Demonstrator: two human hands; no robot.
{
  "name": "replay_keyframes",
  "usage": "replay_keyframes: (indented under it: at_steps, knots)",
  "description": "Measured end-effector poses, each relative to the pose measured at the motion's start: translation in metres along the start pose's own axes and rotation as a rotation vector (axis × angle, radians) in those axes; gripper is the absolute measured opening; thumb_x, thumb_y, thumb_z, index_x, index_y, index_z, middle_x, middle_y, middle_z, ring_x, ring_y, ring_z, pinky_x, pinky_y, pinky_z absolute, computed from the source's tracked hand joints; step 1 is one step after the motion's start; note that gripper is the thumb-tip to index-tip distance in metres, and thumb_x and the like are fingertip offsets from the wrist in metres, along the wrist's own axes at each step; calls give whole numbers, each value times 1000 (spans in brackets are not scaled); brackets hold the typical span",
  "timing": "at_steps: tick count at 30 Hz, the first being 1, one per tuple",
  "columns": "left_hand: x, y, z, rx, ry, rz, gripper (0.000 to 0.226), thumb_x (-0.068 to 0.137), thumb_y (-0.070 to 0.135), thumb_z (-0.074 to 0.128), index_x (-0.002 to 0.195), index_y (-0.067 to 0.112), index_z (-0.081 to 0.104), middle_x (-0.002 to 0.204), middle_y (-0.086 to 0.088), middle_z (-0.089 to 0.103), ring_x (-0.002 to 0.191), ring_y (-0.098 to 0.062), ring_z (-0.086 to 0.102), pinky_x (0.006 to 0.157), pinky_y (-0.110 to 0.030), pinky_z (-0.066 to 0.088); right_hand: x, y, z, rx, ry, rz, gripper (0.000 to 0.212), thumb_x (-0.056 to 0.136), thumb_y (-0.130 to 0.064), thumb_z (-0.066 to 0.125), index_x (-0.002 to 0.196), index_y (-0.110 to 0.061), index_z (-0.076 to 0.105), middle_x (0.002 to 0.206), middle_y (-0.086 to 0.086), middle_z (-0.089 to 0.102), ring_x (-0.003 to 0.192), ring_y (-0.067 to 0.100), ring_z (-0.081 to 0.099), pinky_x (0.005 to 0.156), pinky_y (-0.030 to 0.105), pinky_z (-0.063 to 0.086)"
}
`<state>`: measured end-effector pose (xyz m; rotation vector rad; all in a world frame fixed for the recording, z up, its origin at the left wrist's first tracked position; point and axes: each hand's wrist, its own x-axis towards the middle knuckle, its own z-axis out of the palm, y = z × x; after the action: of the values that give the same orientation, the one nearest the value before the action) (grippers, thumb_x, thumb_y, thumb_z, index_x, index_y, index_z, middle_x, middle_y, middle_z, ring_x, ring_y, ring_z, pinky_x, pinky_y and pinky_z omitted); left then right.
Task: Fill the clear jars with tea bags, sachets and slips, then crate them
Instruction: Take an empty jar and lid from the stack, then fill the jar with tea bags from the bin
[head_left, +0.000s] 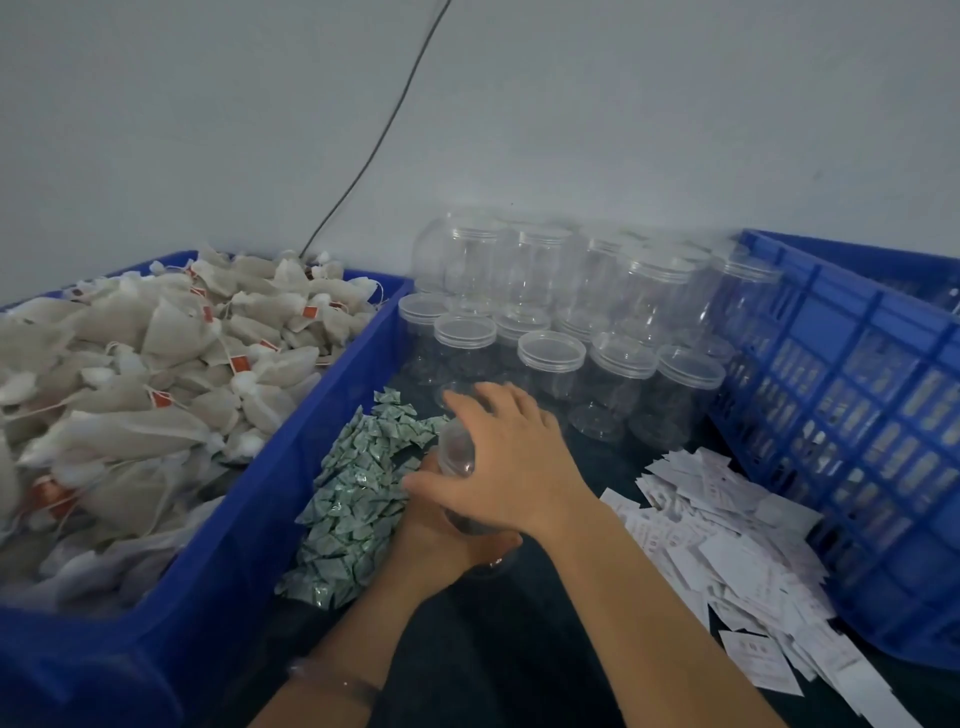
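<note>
One clear jar (457, 454) lies tilted between both hands over the dark table. My right hand (511, 467) lies over its upper part, fingers spread around it. My left hand (441, 540) grips it from below, mostly hidden under the right. Whether the jar holds anything cannot be told. A heap of green sachets (358, 493) lies just left of the hands. White slips (727, 551) are scattered to the right. Tea bags (145, 374) with red tags fill the blue bin (218, 587) on the left.
Several clear lidded jars (550, 353) stand stacked in two layers behind the hands, against the grey wall. A blue slatted crate (852, 415) stands at the right, its inside hidden. A black cable (384, 135) runs down the wall.
</note>
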<state>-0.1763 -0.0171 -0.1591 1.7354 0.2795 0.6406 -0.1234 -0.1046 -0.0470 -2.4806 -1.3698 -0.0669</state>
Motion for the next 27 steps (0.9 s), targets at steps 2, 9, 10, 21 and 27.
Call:
replay_keyframes:
  at_steps: [2, 9, 10, 21, 27]
  knots:
    - [2, -3, -1, -17, -12, -14, 89, 53, 11, 91, 125, 33, 44, 109, 21, 66, 102, 4, 63, 74, -9, 50, 3, 1, 5, -137, -32, 113, 99, 73, -81, 53, 151, -27, 26, 151, 11, 33, 136, 38, 33, 108, 50, 31]
    - [-3, 0, -4, -78, -44, 8, 86, 50, 16, 89, 123, 26, 44, 114, 1, 65, 107, -16, 65, 85, -34, 56, -9, 21, 8, 378, 167, -137, 75, 74, -58, 70, 142, -42, 43, 137, -9, 50, 124, 12, 47, 106, 32, 40]
    - [-4, 0, -5, -96, -53, -2, 89, 48, 18, 88, 124, 29, 43, 117, 1, 62, 109, -12, 63, 87, -30, 54, -8, 24, 8, 596, 232, -119, 66, 74, -55, 69, 136, -44, 49, 134, -9, 54, 119, 7, 52, 101, 26, 44]
    - [-11, 6, -9, 3, -42, -63, 109, 37, 40, 91, 125, 54, 28, 130, 24, 45, 114, 22, 42, 83, 3, 36, -3, 76, 79, 1405, 465, 692, 36, 102, -16, 49, 138, -16, 48, 136, 17, 56, 110, 27, 62, 84, 34, 54]
    - [-15, 14, -15, 56, -35, -28, 125, 40, 36, 95, 137, 53, 18, 142, 34, 30, 127, 23, 29, 93, 3, 30, -11, 69, 91, 574, 461, 507, 55, 101, -22, 49, 153, -16, 30, 164, 15, 4, 151, 29, 1, 120, 44, 7]
